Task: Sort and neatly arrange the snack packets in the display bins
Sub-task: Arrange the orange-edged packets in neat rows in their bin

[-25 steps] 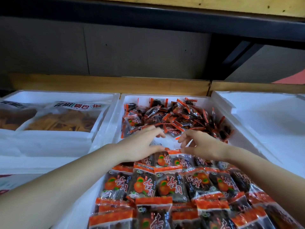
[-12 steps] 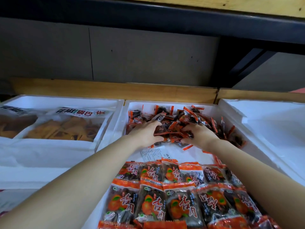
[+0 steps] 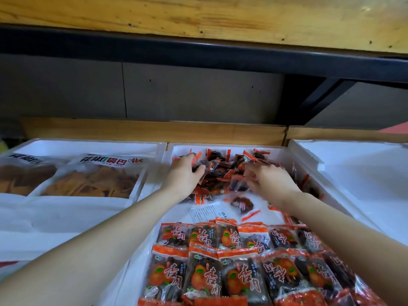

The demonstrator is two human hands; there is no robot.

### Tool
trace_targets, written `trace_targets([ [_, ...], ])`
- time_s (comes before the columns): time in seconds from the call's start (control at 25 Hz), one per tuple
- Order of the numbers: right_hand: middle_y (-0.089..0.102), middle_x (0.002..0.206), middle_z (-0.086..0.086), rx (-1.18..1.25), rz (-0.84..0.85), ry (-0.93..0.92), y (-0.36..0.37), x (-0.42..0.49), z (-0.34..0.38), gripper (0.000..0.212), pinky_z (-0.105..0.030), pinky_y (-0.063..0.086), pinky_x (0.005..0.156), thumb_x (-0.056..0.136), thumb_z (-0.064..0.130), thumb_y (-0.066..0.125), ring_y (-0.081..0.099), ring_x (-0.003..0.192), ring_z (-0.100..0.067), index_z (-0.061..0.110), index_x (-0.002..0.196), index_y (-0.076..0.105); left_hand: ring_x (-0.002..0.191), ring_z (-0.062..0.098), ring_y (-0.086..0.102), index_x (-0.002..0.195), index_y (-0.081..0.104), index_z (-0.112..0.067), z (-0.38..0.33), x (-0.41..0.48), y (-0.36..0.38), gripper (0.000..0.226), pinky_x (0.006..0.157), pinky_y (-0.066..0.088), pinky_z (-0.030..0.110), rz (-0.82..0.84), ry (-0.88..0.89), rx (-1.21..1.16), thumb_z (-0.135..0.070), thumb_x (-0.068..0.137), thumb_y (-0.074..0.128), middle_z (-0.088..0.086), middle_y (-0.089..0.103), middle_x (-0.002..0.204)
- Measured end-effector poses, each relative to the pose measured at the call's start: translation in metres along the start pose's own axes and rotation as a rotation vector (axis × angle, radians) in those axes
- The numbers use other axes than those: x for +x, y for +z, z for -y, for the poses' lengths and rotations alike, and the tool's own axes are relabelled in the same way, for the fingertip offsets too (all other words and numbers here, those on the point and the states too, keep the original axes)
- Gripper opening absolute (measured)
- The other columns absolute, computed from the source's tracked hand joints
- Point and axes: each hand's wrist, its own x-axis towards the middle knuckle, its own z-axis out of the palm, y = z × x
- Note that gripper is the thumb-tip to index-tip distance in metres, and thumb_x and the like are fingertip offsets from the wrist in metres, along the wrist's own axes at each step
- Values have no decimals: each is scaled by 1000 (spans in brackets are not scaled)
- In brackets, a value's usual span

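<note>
- Loose packets [image 3: 223,173] lie heaped at the bin's [image 3: 284,155] far end, straight ahead, under both hands.
- Left hand [image 3: 184,173] grasps packets there; right hand [image 3: 268,181] is blurred, grip unclear.
- Neat rows [image 3: 220,261] lie nearer.

The right hand [image 3: 270,181] is blurred, so its fingers cannot be told apart, and the grip is unclear. The left hand [image 3: 184,175] covers part of the loose packet pile [image 3: 223,173]. The bottom edge cuts the nearest row of packets [image 3: 205,281]. The left edge cuts one clear bag [image 3: 19,175].
</note>
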Motion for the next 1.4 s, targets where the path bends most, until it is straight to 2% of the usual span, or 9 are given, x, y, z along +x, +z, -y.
trace_targets([
  [0.28, 64, 80, -3, 606, -244, 171, -50, -22, 21, 7, -41, 57, 66, 96, 17, 46, 66, 68, -18, 13, 97, 51, 94, 29, 70, 131, 48, -12, -39, -34, 8, 34, 83, 54, 42, 84, -206, -508, -27, 104, 36, 4, 61, 118],
  [0.48, 54, 75, 16, 533, -480, 106, -70, -48, 33, 7, -11, 45, 53, 99, 20, 41, 54, 63, 3, 14, 99, 45, 80, 25, 72, 128, 45, -13, -79, -68, -1, 28, 73, 57, 26, 111, -480, -1001, -24, 105, 34, -1, 59, 114],
  [0.56, 63, 84, 7, 553, -369, -34, -69, -65, 39, 6, -14, 48, 61, 98, 15, 43, 59, 73, -1, 13, 93, 45, 73, 27, 72, 131, 46, -8, -89, -76, -6, 33, 91, 53, 42, 154, -556, -1287, -24, 104, 37, 14, 61, 121],
  [0.64, 62, 107, 3, 576, -204, -190, -63, -80, 44, 5, -10, 45, 81, 95, 7, 49, 51, 100, 13, 8, 90, 50, 79, 26, 70, 124, 53, -1, -97, -84, -14, 36, 80, 57, 42, 170, -556, -1481, -27, 102, 41, 19, 66, 112],
  [0.84, 56, 121, 15, 632, -139, -332, -67, -105, 37, 10, -8, 34, 98, 89, 27, 54, 43, 121, 10, 20, 91, 60, 100, 25, 67, 122, 59, -2, -92, -108, -11, 30, 84, 58, 37, 195, -410, -1285, -8, 93, 58, 16, 67, 115],
  [1.0, 56, 111, 18, 834, -329, -30, -74, -106, 34, 23, -12, 46, 87, 84, 23, 64, 54, 104, 9, 25, 104, 55, 96, 22, 70, 119, 59, -14, -90, -123, -8, 27, 91, 54, 42, 181, -317, -1158, -7, 93, 58, 5, 72, 107],
  [1.12, 68, 94, 7, 997, -107, 154, -79, -97, 29, 16, -17, 53, 76, 83, 23, 67, 64, 88, -3, 20, 97, 62, 103, 16, 67, 119, 59, -26, -89, -129, -5, 31, 99, 48, 47, 207, -220, -1023, -8, 93, 58, -3, 72, 108],
  [1.24, 72, 85, -7, 1037, 58, 216, -84, -90, 29, 4, -30, 57, 76, 83, 18, 67, 68, 82, -21, 18, 80, 66, 91, 11, 70, 113, 60, -25, -86, -128, -3, 22, 86, 57, 35, 113, -199, -925, -12, 96, 54, 0, 71, 104],
  [1.4, 68, 72, 2, 872, 17, 265, -87, -68, 3, 10, -17, 49, 61, 88, 17, 62, 63, 64, -5, 18, 77, 62, 75, 15, 73, 102, 58, -23, -79, -123, -10, 14, 58, 53, 12, 10, -289, -994, -15, 100, 46, 4, 66, 109],
])
